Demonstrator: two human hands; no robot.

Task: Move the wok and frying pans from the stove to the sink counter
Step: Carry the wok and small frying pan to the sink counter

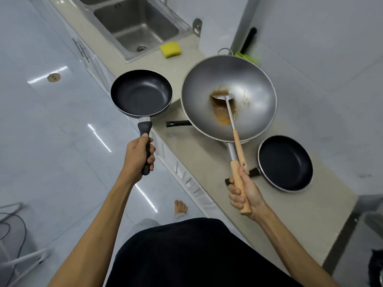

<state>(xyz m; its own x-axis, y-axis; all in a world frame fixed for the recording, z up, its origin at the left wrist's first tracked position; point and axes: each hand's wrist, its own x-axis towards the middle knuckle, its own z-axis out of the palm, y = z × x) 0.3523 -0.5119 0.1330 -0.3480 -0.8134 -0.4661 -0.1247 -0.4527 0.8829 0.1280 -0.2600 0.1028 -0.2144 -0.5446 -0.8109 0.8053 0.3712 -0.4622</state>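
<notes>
My left hand [139, 157] grips the black handle of a small dark frying pan [141, 93], held in the air over the counter's front edge. My right hand [243, 191] is wrapped around the wooden handle of a large grey wok [229, 94], held above the counter. A metal ladle [224, 100] with a wooden handle lies in the wok over an orange-brown stain. A second dark frying pan [285, 163] rests on the counter to the right of the wok. A black handle [178, 123] of something else pokes out from under the wok.
A steel sink [134, 23] is set into the beige counter [186, 65] at the far end, with a yellow sponge [170, 49] beside it. A green brush [247, 55] leans in the wall corner behind the wok. Tiled floor lies to the left; my bare foot [180, 207] shows below.
</notes>
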